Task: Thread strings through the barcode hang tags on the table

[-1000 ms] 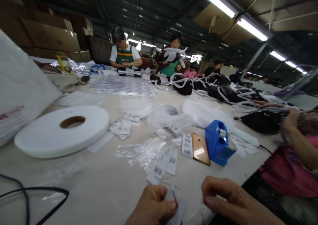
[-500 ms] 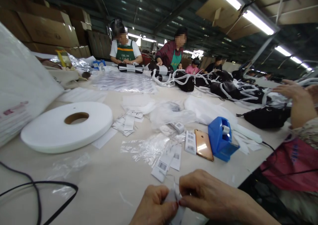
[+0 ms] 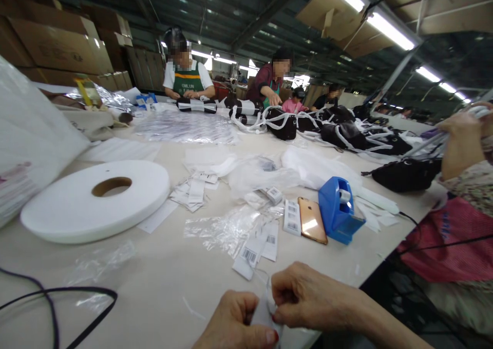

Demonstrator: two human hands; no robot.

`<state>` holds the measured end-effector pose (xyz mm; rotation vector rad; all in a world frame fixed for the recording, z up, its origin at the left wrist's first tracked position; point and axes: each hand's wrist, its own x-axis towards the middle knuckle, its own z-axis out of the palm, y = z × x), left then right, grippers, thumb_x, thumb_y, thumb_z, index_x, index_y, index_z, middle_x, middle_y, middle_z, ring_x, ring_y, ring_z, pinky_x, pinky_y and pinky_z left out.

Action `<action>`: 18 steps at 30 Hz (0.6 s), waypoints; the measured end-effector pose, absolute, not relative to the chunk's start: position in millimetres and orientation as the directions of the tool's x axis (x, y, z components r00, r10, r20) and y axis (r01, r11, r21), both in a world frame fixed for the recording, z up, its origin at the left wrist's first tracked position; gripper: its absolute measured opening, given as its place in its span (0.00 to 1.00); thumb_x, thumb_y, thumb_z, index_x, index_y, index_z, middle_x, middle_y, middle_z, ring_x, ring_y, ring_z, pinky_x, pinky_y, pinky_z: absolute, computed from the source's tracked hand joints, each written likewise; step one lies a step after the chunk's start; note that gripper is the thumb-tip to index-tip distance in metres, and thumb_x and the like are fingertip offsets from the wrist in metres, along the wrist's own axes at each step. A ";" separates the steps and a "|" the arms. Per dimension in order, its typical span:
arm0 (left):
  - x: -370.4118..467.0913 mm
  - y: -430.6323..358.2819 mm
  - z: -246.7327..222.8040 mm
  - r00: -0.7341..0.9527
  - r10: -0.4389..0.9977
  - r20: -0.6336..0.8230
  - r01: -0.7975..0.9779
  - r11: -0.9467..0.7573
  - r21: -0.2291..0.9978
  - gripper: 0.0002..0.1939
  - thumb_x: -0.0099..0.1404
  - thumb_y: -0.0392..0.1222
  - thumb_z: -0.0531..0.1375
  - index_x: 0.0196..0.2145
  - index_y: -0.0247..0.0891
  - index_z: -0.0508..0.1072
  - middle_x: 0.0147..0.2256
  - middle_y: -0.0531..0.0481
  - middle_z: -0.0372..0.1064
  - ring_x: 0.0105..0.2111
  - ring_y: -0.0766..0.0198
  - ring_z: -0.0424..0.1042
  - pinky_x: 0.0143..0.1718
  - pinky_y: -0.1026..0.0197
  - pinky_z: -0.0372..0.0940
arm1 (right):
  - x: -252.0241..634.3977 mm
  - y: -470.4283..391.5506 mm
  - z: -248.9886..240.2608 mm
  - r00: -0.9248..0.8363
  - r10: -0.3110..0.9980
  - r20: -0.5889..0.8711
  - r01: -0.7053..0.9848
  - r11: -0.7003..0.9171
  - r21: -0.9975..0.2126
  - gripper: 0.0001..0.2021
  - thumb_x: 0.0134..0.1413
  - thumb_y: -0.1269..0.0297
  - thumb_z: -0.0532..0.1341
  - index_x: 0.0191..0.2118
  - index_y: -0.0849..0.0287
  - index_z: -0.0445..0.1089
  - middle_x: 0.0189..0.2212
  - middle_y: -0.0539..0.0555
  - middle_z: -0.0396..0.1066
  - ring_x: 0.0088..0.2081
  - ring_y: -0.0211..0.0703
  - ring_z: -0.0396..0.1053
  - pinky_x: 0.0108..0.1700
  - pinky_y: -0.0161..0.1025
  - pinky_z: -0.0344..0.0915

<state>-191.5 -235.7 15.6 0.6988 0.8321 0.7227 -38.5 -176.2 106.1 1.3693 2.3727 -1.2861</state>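
At the near table edge, my left hand (image 3: 239, 322) pinches a white tag (image 3: 262, 310) between thumb and fingers. My right hand (image 3: 302, 296) is closed at the upper right side of the same tag, fingertips pressed together on it. A thin string loops up from the tag. Just beyond my hands lie white barcode tags (image 3: 248, 256) and crumpled clear plastic (image 3: 227, 231). A strip of barcode stickers (image 3: 292, 216), a gold phone (image 3: 311, 220) and a blue tape dispenser (image 3: 337, 210) sit side by side to the right.
A large white roll (image 3: 65, 205) lies flat on the left, with a black cable (image 3: 88, 323) in front. Loose tags (image 3: 192, 192) are piled mid-table. Black bags with white straps (image 3: 342, 135) line the far right. Co-workers stand across the table; another person's hands (image 3: 462, 133) are at right.
My right fingers have curled in more tightly at the tag, and my left thumb has shifted slightly. The camera view has moved a little. Across the table, one co-worker's hand has lifted.
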 end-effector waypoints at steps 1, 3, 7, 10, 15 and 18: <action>-191.6 -235.5 17.0 0.474 0.787 -0.396 -0.267 0.557 0.786 0.28 0.33 0.56 0.70 0.26 0.29 0.76 0.19 0.52 0.63 0.20 0.69 0.57 0.21 0.66 0.46 | -38.9 -176.9 106.2 -0.579 0.663 -0.475 0.764 0.238 -0.600 0.03 0.37 0.72 0.60 0.20 0.59 0.66 0.15 0.42 0.56 0.18 0.31 0.52 0.17 0.29 0.44; -190.6 -235.3 17.1 0.433 0.804 -0.408 -0.212 0.530 0.821 0.27 0.34 0.57 0.69 0.25 0.29 0.75 0.18 0.54 0.61 0.19 0.70 0.55 0.21 0.66 0.44 | -39.6 -178.2 106.2 -0.578 0.669 -0.467 0.773 0.265 -0.576 0.03 0.36 0.72 0.59 0.19 0.59 0.66 0.15 0.42 0.56 0.18 0.31 0.53 0.18 0.29 0.44; -184.6 -236.3 5.3 0.357 0.839 -0.411 -0.190 0.496 0.847 0.26 0.38 0.61 0.66 0.20 0.32 0.70 0.16 0.55 0.57 0.19 0.69 0.54 0.19 0.66 0.44 | -38.2 -180.6 106.6 -0.598 0.682 -0.420 0.775 0.359 -0.520 0.04 0.37 0.72 0.57 0.20 0.59 0.68 0.15 0.44 0.58 0.19 0.32 0.56 0.20 0.29 0.46; -179.7 -238.3 -6.5 0.360 0.841 -0.405 -0.238 0.502 0.831 0.25 0.38 0.60 0.65 0.21 0.33 0.70 0.18 0.54 0.59 0.20 0.68 0.56 0.20 0.66 0.46 | -34.1 -183.1 110.0 -0.620 0.661 -0.423 0.771 0.412 -0.487 0.07 0.41 0.71 0.55 0.25 0.59 0.71 0.19 0.48 0.67 0.24 0.37 0.63 0.25 0.31 0.52; -178.6 -240.9 -14.0 0.323 0.881 -0.345 -0.247 0.430 0.868 0.23 0.43 0.59 0.64 0.21 0.33 0.70 0.18 0.54 0.58 0.20 0.69 0.54 0.19 0.67 0.46 | -29.3 -182.9 116.5 -0.597 0.673 -0.436 0.791 0.403 -0.460 0.10 0.46 0.70 0.53 0.30 0.58 0.73 0.27 0.53 0.73 0.30 0.42 0.67 0.29 0.34 0.57; -182.0 -241.6 -9.7 0.357 0.881 -0.310 -0.261 0.413 0.873 0.25 0.44 0.61 0.63 0.22 0.33 0.70 0.19 0.55 0.57 0.19 0.70 0.53 0.18 0.67 0.45 | -28.0 -177.2 115.2 -0.602 0.632 -0.488 0.775 0.316 -0.547 0.09 0.45 0.70 0.54 0.30 0.59 0.72 0.23 0.50 0.70 0.26 0.38 0.65 0.26 0.32 0.56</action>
